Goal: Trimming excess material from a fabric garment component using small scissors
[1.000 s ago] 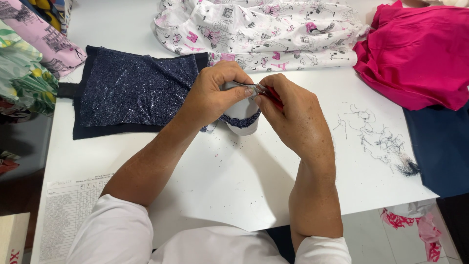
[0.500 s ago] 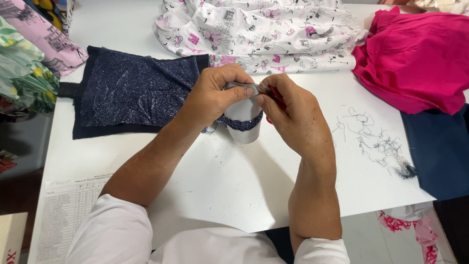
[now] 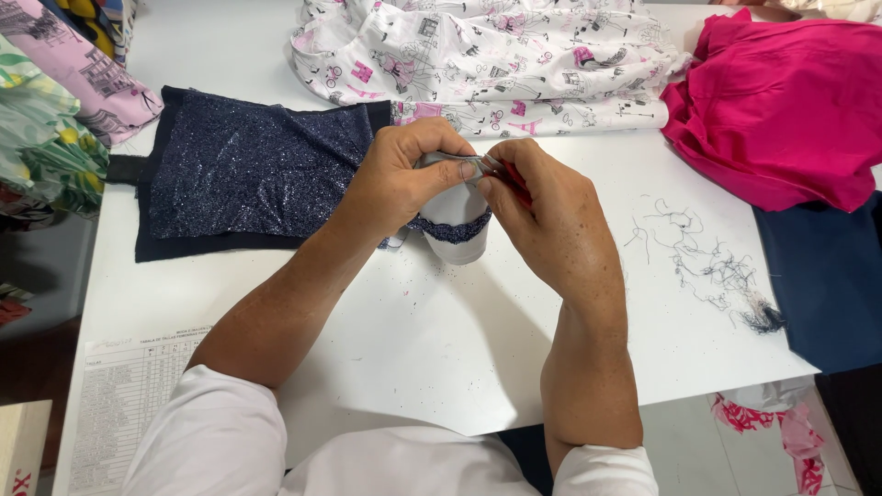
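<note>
My left hand (image 3: 400, 179) pinches the top edge of a small grey cloth piece (image 3: 453, 220) with a dark glittery band along its lower part, held just above the white table (image 3: 386, 349). My right hand (image 3: 542, 216) meets it from the right and grips a small red-handled tool (image 3: 514, 179) whose metal tip touches the cloth's upper edge. The tool is mostly hidden in my fingers. A dark blue glittery fabric panel (image 3: 248, 170) lies flat to the left, partly under my left hand.
A white printed cloth (image 3: 487, 55) lies at the back, a pink cloth (image 3: 781, 110) at the right, a navy cloth (image 3: 827, 276) below it. Loose cut threads (image 3: 707, 266) lie right of my hands. Rolled patterned fabrics (image 3: 55, 101) stand at left. A printed paper sheet (image 3: 129, 395) lies near the front.
Both hands stay together on the small cloth piece; the fingers shift slightly along its top edge and the piece hangs a little lower.
</note>
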